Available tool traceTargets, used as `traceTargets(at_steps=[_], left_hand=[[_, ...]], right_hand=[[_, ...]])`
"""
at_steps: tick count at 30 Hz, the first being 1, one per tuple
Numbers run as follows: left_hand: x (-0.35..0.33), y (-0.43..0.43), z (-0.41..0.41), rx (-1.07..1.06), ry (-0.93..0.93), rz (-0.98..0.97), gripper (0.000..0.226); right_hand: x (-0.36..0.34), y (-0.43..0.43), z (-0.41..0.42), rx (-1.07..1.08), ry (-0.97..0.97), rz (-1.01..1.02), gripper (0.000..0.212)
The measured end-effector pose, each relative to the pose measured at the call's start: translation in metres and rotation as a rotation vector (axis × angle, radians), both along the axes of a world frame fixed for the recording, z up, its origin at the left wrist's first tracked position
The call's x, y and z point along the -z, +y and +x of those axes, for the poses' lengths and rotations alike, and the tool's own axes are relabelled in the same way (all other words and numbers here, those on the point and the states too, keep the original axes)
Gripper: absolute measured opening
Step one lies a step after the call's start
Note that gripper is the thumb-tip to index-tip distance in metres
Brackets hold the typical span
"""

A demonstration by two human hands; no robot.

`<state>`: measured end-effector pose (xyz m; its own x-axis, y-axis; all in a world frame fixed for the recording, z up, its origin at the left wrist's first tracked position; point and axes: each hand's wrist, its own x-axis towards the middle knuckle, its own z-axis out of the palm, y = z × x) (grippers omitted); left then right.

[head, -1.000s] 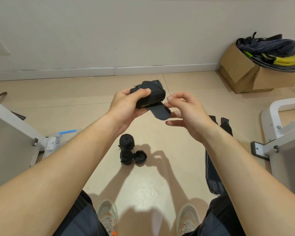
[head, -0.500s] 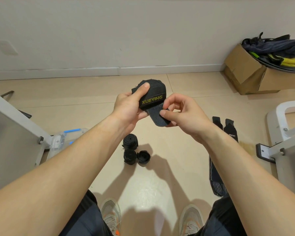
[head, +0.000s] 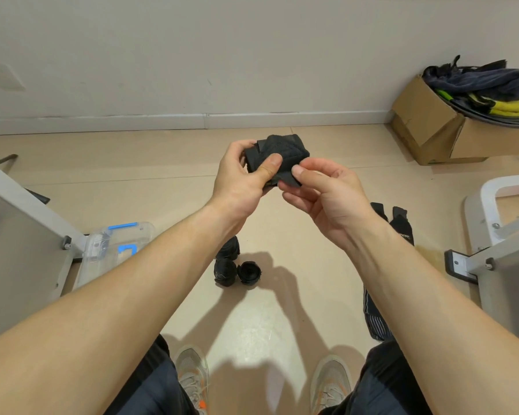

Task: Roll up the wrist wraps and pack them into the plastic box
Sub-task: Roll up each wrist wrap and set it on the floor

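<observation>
Looking down from a person's head, two bare forearms reach out over a beige tiled floor (head: 162,163). The left hand (head: 240,178) grips a black wrist wrap (head: 279,151), nearly rolled into a thick bundle, with fingers curled behind it and the thumb pressed on its front. The right hand (head: 321,193) pinches the wrap's loose end between thumb and forefinger, just beside the left thumb. The bundle is held in the air, well above the floor. Below, three rolled wraps (head: 225,271) sit close together on the floor between the arms. A clear plastic box (head: 117,244) with blue clips lies to the left, partly hidden by the left forearm; its lid appears closed, though this is hard to tell. Flat wraps (head: 402,226) lie on the floor under the right forearm. A cardboard box (head: 450,136) of clothing stands by the wall, far right.
</observation>
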<state>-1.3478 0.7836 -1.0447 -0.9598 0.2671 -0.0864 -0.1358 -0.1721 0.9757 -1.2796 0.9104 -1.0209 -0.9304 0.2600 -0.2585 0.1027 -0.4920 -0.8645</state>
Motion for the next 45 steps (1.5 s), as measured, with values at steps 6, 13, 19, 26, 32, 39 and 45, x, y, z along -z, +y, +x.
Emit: traceTargets(at_steps=[6,13,19,26,32,39,45], left_hand=[[-0.003,0.002,0.003,0.04,-0.093,0.042,0.038],[-0.004,0.0,-0.001,0.034,-0.065,-0.001,0.029],[-0.01,-0.003,-0.001,0.083,-0.046,-0.091,0.024],[-0.007,-0.004,0.009,0.179,0.058,-0.134,0.04],[0.002,-0.014,0.01,0.181,0.201,-0.29,0.056],[-0.003,-0.019,0.017,0.201,0.12,-0.271,0.038],[-0.004,-0.027,0.019,0.207,0.104,-0.425,0.052]], right_hand=[[0.001,-0.002,0.0,0.132,0.015,-0.074,0.03],[-0.005,-0.005,-0.001,0.101,-0.005,-0.089,0.015],[-0.003,-0.008,0.003,0.073,0.002,-0.003,0.038],[0.005,-0.007,0.001,0.161,-0.027,0.143,0.036],[0.011,-0.008,0.002,0.14,-0.072,0.173,0.039],[0.013,-0.016,0.008,-0.009,-0.184,0.478,0.041],[0.015,-0.014,0.015,-0.231,-0.039,0.392,0.033]])
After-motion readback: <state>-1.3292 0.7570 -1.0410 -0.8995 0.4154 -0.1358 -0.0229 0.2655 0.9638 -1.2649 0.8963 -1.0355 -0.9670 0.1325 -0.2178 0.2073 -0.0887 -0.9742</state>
